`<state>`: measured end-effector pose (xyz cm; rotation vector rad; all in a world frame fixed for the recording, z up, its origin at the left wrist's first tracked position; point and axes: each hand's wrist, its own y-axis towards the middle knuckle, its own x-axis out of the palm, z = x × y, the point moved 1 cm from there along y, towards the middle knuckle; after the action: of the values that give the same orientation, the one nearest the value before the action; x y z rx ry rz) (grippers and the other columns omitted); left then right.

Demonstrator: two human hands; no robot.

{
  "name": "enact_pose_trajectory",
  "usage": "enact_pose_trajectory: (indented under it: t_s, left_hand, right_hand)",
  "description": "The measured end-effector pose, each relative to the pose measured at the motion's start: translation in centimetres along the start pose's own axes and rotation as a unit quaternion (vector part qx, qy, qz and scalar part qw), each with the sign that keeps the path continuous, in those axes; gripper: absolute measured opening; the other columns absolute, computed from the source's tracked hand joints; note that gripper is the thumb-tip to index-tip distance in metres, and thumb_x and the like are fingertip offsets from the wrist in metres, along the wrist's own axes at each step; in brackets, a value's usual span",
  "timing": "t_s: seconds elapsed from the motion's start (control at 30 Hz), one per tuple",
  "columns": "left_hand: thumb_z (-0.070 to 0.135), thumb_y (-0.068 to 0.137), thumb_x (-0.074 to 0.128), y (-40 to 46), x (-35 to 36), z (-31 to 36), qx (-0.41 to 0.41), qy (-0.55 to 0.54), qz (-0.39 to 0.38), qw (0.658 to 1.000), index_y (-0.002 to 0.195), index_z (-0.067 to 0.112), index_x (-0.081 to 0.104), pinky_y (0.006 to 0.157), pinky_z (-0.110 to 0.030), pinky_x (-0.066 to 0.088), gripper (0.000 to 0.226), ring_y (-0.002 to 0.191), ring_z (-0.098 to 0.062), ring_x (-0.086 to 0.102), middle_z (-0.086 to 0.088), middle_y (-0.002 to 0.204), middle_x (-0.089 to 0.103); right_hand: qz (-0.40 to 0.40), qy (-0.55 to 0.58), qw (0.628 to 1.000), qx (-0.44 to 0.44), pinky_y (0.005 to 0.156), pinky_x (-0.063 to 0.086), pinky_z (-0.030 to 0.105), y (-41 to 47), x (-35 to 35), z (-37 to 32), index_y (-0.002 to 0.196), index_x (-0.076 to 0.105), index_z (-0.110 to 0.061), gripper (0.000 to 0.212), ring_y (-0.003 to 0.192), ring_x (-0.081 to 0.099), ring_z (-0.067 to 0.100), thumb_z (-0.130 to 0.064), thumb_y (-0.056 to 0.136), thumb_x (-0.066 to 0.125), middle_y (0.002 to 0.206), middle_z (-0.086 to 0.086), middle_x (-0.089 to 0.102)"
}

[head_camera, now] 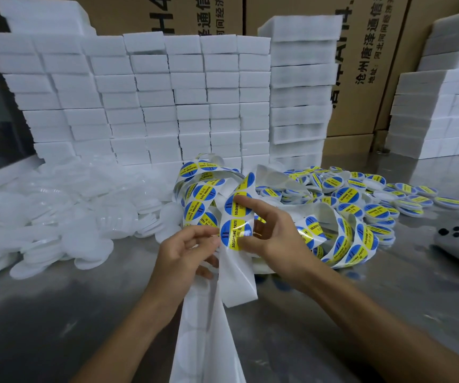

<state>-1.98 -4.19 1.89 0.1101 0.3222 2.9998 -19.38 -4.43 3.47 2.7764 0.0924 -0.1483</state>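
Bare backing paper (209, 341) trails to the bottom centre of the frame from the sticker strip (234, 207), held above the counter (57, 327) at mid-frame. The left hand's (187, 250) fingers pinch the edge of a round blue-and-yellow sticker (232, 236). The right hand (274, 236) clamps the strip, thumb in front. Stickered discs (361, 194) lie at right, plain white discs (57, 217) at left, and foam blocks (153, 92) are stacked behind.
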Motion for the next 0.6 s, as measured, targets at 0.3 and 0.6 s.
enact_pose_trajectory:
  t_s: [0.3, 0.6]
  left_hand:
    - [0.007, 0.084, 0.069, 0.30, 0.13, -0.69, -0.026, -0.026, 0.032, 0.999, 0.074, 0.016, 0.074, 0.067, -0.035, 0.058, 0.014, 0.069, -0.021, 0.069, -0.015, 0.082, 0.075]
    - [0.010, 0.090, 0.065, 0.16, 0.42, -0.79, 0.009, 0.026, -0.008, 1.000, 0.084, 0.020, 0.077, 0.064, -0.029, 0.054, 0.016, 0.066, -0.013, 0.062, -0.006, 0.072, 0.068]
  right_hand:
    - [0.040, -0.150, 0.978, -0.137, 0.072, 0.048, 0.017, -0.47, 0.33, 0.51, 0.112, 0.068, -0.028, 0.033, 0.081, 0.061, 0.004, -0.013, 0.084, 0.077, 0.120, -0.006, 0.054]
    - [0.069, -0.402, 0.843, -0.350, 0.069, 0.050, 0.040, -0.38, 0.39, 0.56, 0.098, 0.078, -0.013, 0.020, 0.079, 0.058, 0.023, -0.027, 0.091, 0.066, 0.096, 0.006, 0.064]
